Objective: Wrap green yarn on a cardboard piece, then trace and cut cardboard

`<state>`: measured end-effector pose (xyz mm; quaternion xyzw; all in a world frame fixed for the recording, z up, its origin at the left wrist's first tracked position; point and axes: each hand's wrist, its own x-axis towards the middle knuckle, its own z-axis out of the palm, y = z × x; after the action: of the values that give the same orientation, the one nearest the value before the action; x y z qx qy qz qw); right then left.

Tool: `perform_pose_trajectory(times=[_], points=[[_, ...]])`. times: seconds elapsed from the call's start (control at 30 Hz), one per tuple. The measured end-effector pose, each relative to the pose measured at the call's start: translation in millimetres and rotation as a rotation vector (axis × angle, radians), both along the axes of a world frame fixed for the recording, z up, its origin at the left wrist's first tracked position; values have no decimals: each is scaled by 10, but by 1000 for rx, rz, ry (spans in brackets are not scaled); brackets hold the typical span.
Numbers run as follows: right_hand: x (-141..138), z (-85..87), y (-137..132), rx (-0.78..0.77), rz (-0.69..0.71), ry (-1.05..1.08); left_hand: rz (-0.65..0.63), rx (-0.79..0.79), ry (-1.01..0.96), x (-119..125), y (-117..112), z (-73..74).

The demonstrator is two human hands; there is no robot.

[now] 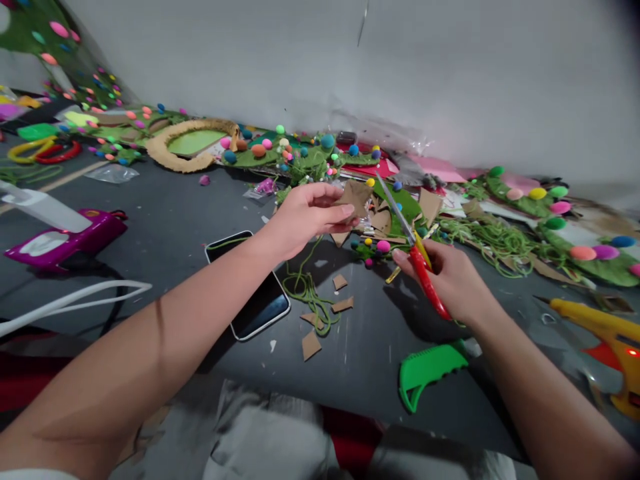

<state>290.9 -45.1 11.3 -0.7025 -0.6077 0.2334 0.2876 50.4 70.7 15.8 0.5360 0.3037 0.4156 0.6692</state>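
My left hand (307, 213) pinches a small brown cardboard piece (356, 197), held above the dark work surface. My right hand (450, 280) grips red-handled scissors (423, 267), whose blades point up and left toward the cardboard piece, close to its right edge. Several brown cardboard offcuts (327, 313) and a tangle of green cord (307, 293) lie on the surface below my hands. A phone (253, 293) lies face up under my left forearm.
A green utility knife (430, 370) lies near the front edge. A yellow glue gun (607, 333) sits at the right, a purple one (65, 237) at the left. Green felt shapes with coloured pompoms (280, 150), a burlap ring (190, 143) and green yarn (495, 240) crowd the back by the wall.
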Motion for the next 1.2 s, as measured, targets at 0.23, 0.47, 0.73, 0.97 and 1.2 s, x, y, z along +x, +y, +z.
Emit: perform_pose_trajectory(times=[0.23, 0.47, 0.73, 0.97, 1.2], points=[[-55, 20, -32, -21, 41, -26, 20, 14, -37, -3, 7, -1], [-33, -32, -39, -63, 107, 28, -40, 22, -28, 28, -18, -22], [-44, -45, -41, -117, 146, 157, -59, -14, -21, 43, -68, 3], [-65, -23, -46, -140, 208, 210, -68, -12, -9, 34, -72, -5], [-35, -17, -43, -136, 261, 177, -61, 36, -8, 47, -79, -25]])
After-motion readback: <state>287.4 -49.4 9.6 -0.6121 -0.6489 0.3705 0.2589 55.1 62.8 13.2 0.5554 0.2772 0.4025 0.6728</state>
